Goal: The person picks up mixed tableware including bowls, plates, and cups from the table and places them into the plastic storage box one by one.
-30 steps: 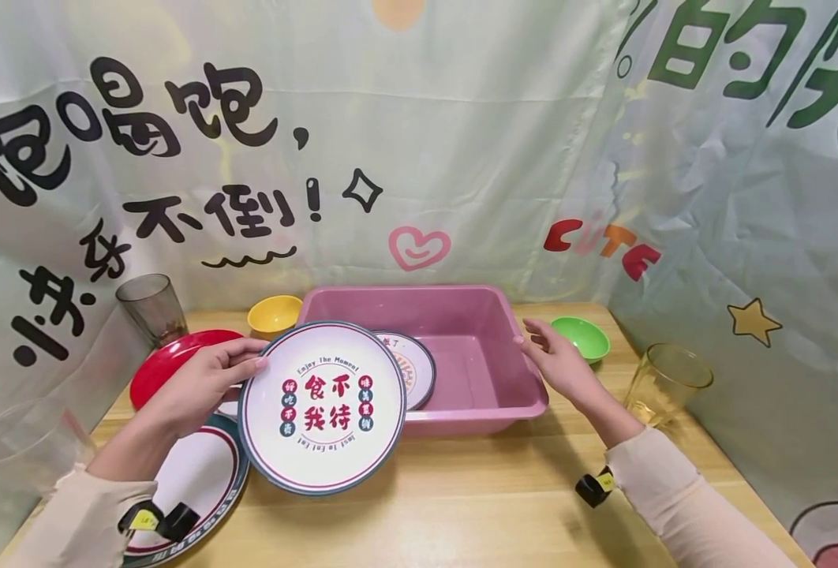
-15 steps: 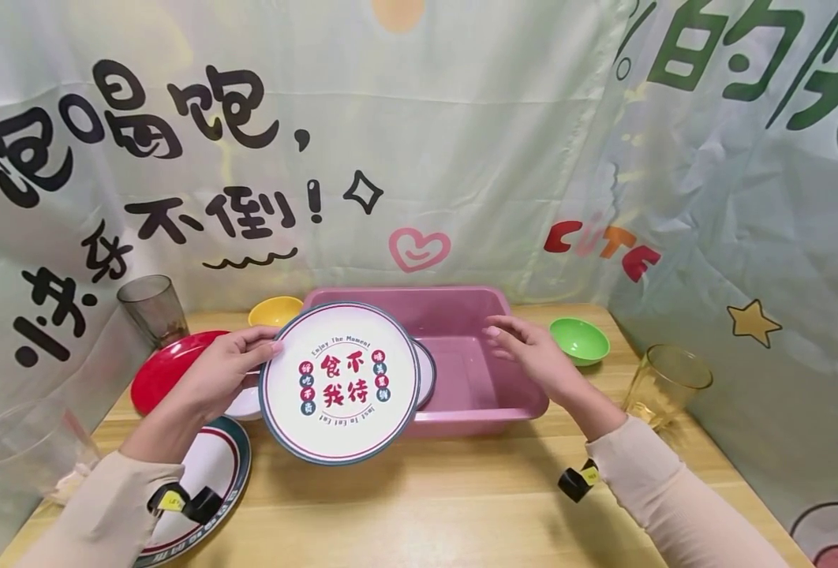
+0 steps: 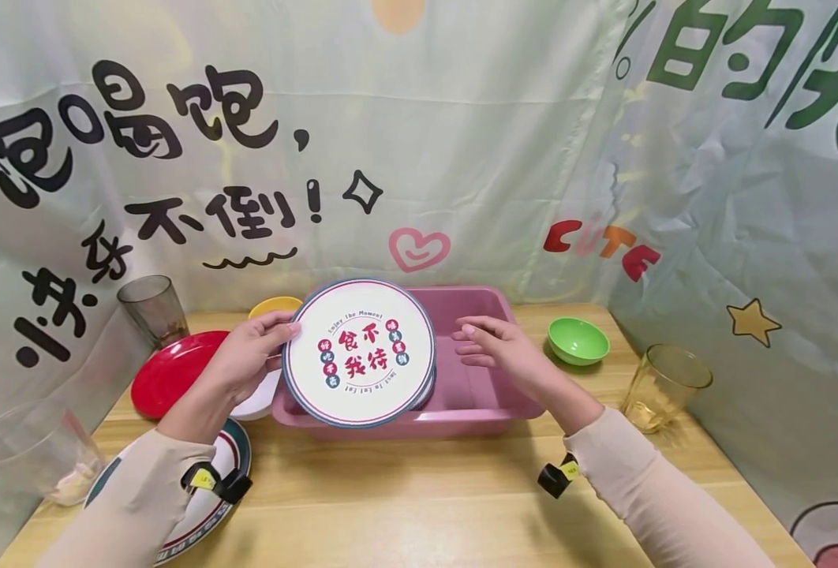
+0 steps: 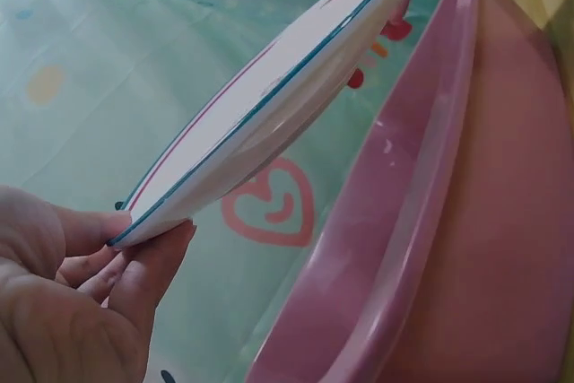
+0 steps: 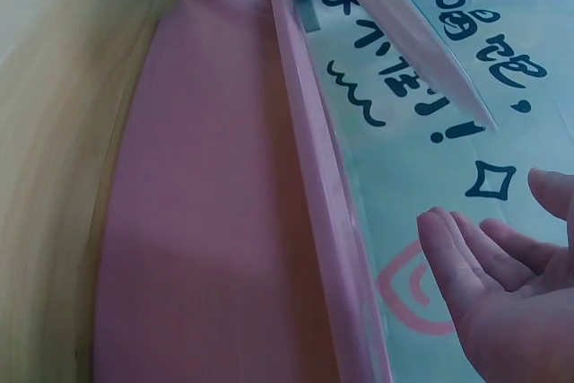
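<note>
My left hand point(image 3: 252, 355) pinches the left rim of a round white plate point(image 3: 360, 353) with a blue edge and red lettering. In the left wrist view the thumb lies on the plate's upper side and the fingers beneath it. The plate is held above the left part of a pink plastic basin point(image 3: 486, 406), hiding most of another plate inside. My right hand point(image 3: 500, 351) is over the basin's right half, fingers extended and apart from the plate; in the right wrist view its palm point(image 5: 520, 311) shows with nothing in it.
On the left are a red plate point(image 3: 170, 375), a white dish point(image 3: 257, 401), a larger patterned plate point(image 3: 206, 505), a grey cup point(image 3: 152, 308) and a clear cup point(image 3: 35, 450). A yellow bowl point(image 3: 271, 304) sits behind. At right stand a green bowl point(image 3: 578, 341) and an amber glass point(image 3: 664, 386).
The left hand has carried the plate right and away from me, from in front of the basin to over it. My right hand has moved left from the basin's right rim to above its inside.
</note>
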Tool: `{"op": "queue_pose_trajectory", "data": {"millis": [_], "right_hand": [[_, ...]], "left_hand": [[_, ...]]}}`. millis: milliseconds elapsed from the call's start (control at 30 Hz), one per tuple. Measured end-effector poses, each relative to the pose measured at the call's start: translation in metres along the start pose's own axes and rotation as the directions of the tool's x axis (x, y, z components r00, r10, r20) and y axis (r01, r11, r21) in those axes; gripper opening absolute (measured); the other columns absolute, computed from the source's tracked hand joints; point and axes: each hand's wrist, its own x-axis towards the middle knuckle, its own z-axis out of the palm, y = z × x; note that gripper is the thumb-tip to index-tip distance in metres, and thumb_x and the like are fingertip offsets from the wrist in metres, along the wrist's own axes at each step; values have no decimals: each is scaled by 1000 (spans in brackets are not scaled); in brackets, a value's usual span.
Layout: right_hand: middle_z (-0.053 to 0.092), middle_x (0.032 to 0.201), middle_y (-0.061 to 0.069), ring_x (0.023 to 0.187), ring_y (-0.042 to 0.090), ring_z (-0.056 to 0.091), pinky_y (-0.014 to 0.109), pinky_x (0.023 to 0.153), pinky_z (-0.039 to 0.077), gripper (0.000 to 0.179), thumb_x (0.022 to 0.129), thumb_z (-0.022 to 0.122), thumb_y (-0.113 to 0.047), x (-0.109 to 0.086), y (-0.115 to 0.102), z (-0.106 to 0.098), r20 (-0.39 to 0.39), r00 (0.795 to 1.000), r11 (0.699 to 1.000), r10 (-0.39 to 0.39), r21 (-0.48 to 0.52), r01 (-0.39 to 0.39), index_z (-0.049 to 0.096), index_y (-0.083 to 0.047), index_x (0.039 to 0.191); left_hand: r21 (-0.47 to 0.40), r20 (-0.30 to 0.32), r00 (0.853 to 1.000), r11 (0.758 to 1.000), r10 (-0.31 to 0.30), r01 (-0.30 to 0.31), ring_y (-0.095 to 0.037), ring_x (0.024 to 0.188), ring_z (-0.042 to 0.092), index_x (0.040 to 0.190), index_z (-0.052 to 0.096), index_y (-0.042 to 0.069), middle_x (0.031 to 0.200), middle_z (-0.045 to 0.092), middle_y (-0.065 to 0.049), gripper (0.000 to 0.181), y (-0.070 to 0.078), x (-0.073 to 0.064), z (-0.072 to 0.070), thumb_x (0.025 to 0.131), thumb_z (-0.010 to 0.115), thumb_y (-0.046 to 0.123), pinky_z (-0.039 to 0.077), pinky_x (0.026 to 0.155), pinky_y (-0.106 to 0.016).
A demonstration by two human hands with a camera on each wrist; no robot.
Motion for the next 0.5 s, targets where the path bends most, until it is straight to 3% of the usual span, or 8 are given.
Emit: {"op": "queue_pose_trajectory", "data": {"millis": [200,500], "right_hand": [[59,127,24,114,40,59,39,91,53,57,98,60,-34,6,-3,11,7,1000,999,21,40,-21,46,2,139],[63,118,22,101,28,67,40,87,55,43,100,58,-24,17,-4,21,2,1000,994,17,109,-17,52,0,135]], "left_hand": [[-71,-31,999,997,5,-7,-12,83,66,138,46,-3,104,63,-5,44,0,10,10,100,57,17,56,77,-25],[-162,-64,997,986,-51,40,-11,85,66,142,45,0,109,61,-8,47,0,23,19,100,58,16,56,78,-24]]}}
